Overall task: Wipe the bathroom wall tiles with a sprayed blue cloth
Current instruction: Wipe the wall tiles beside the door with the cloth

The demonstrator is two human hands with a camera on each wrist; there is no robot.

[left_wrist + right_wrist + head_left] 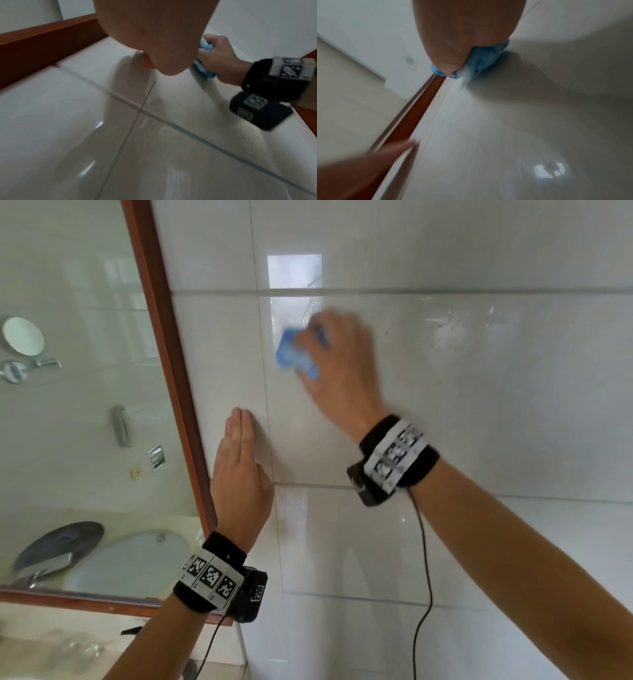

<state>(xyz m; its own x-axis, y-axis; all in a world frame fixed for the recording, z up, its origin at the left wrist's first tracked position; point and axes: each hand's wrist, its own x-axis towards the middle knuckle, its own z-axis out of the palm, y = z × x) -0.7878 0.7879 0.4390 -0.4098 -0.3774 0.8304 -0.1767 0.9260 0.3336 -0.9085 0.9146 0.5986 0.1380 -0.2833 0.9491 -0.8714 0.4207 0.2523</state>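
Blue cloth (294,354); white glossy tiles (479,388); red-brown mirror frame (164,337).

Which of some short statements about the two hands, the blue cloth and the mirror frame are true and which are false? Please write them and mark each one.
1. The right hand grips the blue cloth against the wall tiles. True.
2. The left hand holds a spray bottle. False: it holds nothing; its straight fingers lie flat on the tiles.
3. The cloth is bunched up in the hand. True.
4. The mirror frame is white plastic. False: it is reddish-brown, like wood.
5. The left hand is to the right of the cloth. False: it is lower and to the left, beside the mirror frame.
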